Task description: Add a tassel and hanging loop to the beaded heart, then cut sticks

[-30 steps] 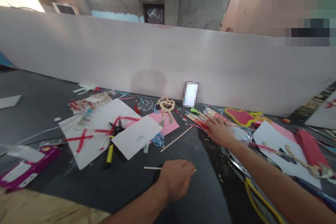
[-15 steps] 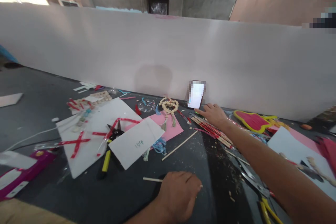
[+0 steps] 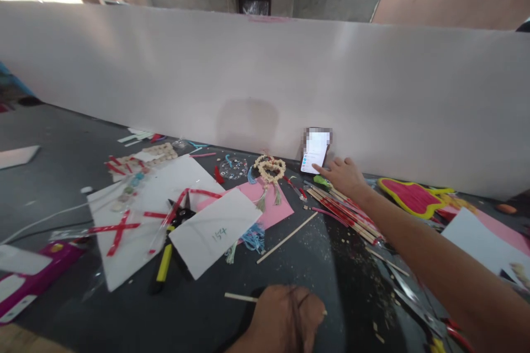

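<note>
My left hand [image 3: 287, 317] is closed in a fist low in the middle, on or just above the dark table. A thin wooden stick [image 3: 240, 298] pokes out of its left side, and a small pale tip shows at its right; the fingers hide the rest. My right hand [image 3: 345, 176] reaches forward, its index finger stretched to the lower part of a lit phone [image 3: 316, 151] and seemingly touching the screen. The phone leans upright against the white partition. Under the right wrist lies a bundle of sticks [image 3: 343, 209] with red wrapping. A second loose stick [image 3: 287, 237] lies between the hands.
Left are a white card [image 3: 215, 231] marked 154, black-and-yellow pliers [image 3: 165, 259], red-taped paper [image 3: 107, 265] and a purple glue-gun-like tool [image 3: 41, 281]. Bead bracelets [image 3: 271, 168] lie on pink paper [image 3: 284, 207]. Scissors [image 3: 418, 303] lie beneath the right forearm. A white partition [image 3: 174, 77] crosses behind.
My right index finger has moved from the phone's bottom edge onto its screen, which now displays different content. My left hand stays closed around the stick. The view has shifted slightly.
</note>
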Available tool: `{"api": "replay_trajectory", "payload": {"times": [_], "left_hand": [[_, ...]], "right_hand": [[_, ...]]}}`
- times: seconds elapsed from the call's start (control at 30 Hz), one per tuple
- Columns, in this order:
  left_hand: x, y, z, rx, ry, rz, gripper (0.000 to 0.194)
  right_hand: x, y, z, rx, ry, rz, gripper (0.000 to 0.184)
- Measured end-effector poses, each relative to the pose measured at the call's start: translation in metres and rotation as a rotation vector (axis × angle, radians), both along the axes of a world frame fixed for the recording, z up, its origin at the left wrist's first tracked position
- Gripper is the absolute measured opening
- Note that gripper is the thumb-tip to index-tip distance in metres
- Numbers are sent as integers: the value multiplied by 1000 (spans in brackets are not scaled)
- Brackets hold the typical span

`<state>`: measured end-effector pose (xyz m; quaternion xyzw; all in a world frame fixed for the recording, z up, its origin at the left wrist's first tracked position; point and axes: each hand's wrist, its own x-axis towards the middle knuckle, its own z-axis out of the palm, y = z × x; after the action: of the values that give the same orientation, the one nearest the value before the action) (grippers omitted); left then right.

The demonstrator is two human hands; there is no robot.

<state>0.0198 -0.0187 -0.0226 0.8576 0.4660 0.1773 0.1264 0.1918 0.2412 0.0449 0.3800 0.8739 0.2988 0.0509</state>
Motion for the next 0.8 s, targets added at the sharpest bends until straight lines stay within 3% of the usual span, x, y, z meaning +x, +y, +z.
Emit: {"api": "replay_trajectory", "payload": {"times": [0.2, 0.57, 0.8], "left_hand": [[0, -1, -2, 28, -30, 13, 8], [0, -1, 3, 1, -18, 3, 8], [2, 0, -2, 67, -53, 16, 6]], "right_hand": [[8, -10, 19, 70, 73, -46, 50], [6, -15, -14, -43, -5, 47, 51], [5, -12, -11, -42, 23, 3, 56]]}}
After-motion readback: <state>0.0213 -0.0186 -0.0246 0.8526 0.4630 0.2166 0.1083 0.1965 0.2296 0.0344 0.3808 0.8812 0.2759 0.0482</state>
